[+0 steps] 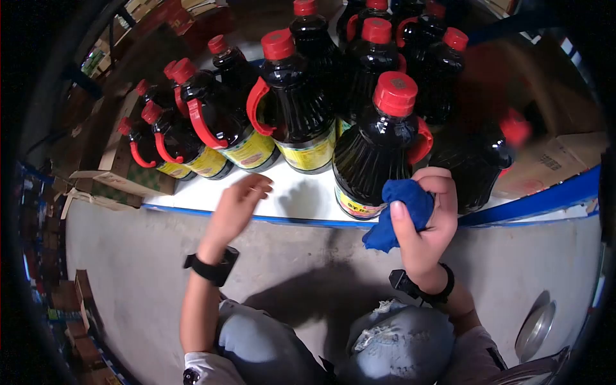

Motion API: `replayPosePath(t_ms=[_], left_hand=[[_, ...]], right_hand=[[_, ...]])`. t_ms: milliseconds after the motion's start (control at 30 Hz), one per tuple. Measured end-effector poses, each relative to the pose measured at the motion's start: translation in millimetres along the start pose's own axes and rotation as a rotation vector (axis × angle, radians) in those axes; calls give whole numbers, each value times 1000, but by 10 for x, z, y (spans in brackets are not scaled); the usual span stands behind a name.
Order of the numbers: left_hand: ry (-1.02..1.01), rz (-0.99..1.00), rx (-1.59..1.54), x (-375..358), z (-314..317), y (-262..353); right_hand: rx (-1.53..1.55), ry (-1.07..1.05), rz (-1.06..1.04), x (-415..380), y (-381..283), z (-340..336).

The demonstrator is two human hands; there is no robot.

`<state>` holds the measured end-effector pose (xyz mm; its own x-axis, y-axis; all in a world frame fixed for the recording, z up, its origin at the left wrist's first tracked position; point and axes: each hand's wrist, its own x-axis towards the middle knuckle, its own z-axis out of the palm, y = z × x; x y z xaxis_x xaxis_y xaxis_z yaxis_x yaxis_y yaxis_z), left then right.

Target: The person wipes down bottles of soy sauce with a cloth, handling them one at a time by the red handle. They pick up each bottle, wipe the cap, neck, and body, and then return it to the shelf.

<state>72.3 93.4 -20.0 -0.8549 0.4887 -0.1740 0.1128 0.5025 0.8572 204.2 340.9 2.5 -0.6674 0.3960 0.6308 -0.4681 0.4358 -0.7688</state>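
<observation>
My right hand (431,224) is closed around a crumpled blue cloth (410,212), close to the lower right side of a large dark bottle (369,160) with a red cap and red handle. My left hand (240,205) is a little blurred over the shelf's front edge, its fingers bent and apart, holding nothing. Just behind it stands a dark bottle (247,144) with a yellow label. Another bottle (298,122) with a yellow label stands between the two hands, touched by neither.
More red-capped bottles stand on the white shelf (192,192), which has a blue front edge (308,222). Cardboard boxes flank them at left (128,170) and right (552,160). A round metal object (536,330) lies on the floor at lower right.
</observation>
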Motion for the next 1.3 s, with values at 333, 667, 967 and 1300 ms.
replayPosePath(t_ms=[333, 667, 967, 1300], left_hand=[[650, -274, 196, -1586, -1612, 974], [323, -18, 58, -905, -465, 2250], [-50, -119, -167, 45, -31, 1297], [-225, 198, -162, 98, 297, 1072]], right_hand=[[180, -52, -23, 196, 164, -185], [172, 12, 43, 344, 150, -167], [314, 150, 190, 145, 17, -237], [-199, 271, -332, 319, -83, -108]])
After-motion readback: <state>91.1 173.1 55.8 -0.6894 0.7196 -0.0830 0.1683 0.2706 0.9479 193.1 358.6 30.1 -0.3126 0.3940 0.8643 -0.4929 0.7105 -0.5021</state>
